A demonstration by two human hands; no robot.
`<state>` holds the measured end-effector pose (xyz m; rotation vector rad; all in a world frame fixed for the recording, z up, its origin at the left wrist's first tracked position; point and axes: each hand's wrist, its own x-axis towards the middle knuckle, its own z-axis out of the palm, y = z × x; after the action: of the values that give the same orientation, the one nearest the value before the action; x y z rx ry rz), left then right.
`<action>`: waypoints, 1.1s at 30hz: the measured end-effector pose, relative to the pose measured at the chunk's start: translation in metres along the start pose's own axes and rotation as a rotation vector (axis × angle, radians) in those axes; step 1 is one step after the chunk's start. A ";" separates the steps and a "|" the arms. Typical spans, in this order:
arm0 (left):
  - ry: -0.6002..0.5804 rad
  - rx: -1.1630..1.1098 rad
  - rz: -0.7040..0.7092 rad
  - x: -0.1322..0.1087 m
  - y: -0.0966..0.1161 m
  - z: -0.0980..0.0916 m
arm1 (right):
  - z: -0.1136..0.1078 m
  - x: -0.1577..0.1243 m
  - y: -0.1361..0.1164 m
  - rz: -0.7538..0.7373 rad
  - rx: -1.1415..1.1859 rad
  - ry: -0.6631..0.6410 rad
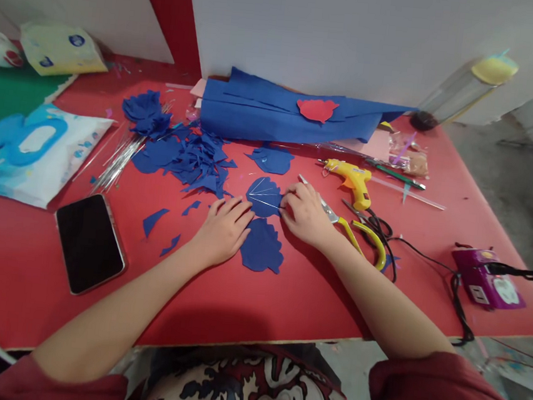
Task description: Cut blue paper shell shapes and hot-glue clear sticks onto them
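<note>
A scalloped blue felt-like piece [265, 190] lies flat on the table between my hands, with several thin pale wires [265, 201] fanned across it from its left side. My left hand [226, 227] rests palm down at its lower left edge, fingers stretched out and holding nothing. At the right edge, the bent fingers of my right hand [307, 213] close on the end of one wire; the fingertips are partly hidden. Just below lies a second scalloped blue piece [262, 247]. Scissors with yellow handles [370, 235] lie partly beneath my right hand.
Farther back are blue scraps [202, 156], a bundle of wires [122, 161] and a folded blue sheet [265, 115]. A yellow glue gun [356, 180] and its cord lie right, near a purple box [489, 278]. A phone [89, 242] and wipes pack [40, 153] are left.
</note>
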<state>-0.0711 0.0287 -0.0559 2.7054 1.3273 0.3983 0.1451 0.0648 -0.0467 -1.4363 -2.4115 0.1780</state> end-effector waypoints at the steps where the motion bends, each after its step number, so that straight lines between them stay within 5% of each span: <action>1: 0.001 -0.004 -0.005 0.000 0.000 0.000 | 0.001 0.000 0.000 -0.006 0.011 0.000; 25: -0.036 0.005 -0.036 0.000 0.001 0.001 | 0.003 0.001 -0.003 -0.014 0.074 0.042; 33: -0.037 -0.003 -0.041 0.000 0.002 0.001 | -0.006 -0.003 -0.016 -0.286 0.083 -0.117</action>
<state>-0.0698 0.0275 -0.0564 2.6647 1.3688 0.3439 0.1353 0.0542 -0.0379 -1.0578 -2.6372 0.2959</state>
